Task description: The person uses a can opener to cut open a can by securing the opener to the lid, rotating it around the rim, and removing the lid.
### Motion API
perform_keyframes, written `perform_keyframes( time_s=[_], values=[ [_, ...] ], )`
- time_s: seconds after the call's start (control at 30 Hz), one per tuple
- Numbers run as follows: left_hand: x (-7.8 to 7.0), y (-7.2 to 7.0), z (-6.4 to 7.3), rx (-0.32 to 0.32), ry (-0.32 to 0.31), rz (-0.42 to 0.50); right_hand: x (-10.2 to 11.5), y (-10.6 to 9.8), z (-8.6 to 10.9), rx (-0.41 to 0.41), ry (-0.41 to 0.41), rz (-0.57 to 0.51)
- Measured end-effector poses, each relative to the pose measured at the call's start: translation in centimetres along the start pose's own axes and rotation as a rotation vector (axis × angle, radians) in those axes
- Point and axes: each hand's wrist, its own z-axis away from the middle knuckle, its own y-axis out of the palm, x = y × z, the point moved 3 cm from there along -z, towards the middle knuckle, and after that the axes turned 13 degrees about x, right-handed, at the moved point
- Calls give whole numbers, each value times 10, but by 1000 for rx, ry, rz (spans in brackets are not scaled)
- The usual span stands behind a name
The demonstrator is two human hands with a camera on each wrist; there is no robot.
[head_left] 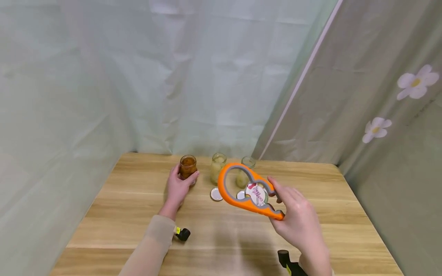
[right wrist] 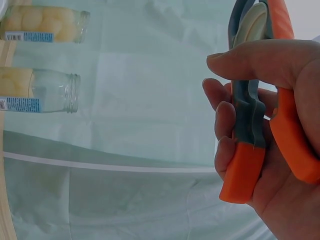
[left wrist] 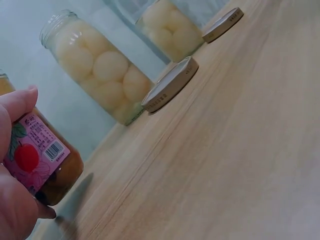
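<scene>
In the head view my left hand (head_left: 175, 191) grips a glass jar (head_left: 188, 168) of brown contents at the left of the table, its mouth uncovered. The left wrist view shows its pink label (left wrist: 42, 150) with a red fruit. My right hand (head_left: 301, 216) is raised above the table and holds an orange and grey jar opener (head_left: 223, 191) by its handles. A printed lid (head_left: 256, 194) sits between the opener's grey inner edges; in the right wrist view that lid (right wrist: 251, 24) shows edge-on above my thumb.
Two uncovered glass jars of pale round fruit, a nearer-left one (head_left: 216, 168) and a right one (head_left: 241, 179), stand toward the back. Two lids, one left (head_left: 216, 194) and one right (head_left: 240, 195), lie on the wooden table (head_left: 207, 237). Curtains (head_left: 207, 96) hang behind.
</scene>
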Motion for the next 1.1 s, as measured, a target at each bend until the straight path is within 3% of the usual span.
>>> perform_keyframes(
  time_s=[0.5, 1.1],
  values=[
    [10, -2, 2, 27, -75, 14, 2, 5, 6, 7, 9, 17],
    [5, -3, -13, 52, -12, 82, -2, 6, -4, 26, 6, 16]
  ],
)
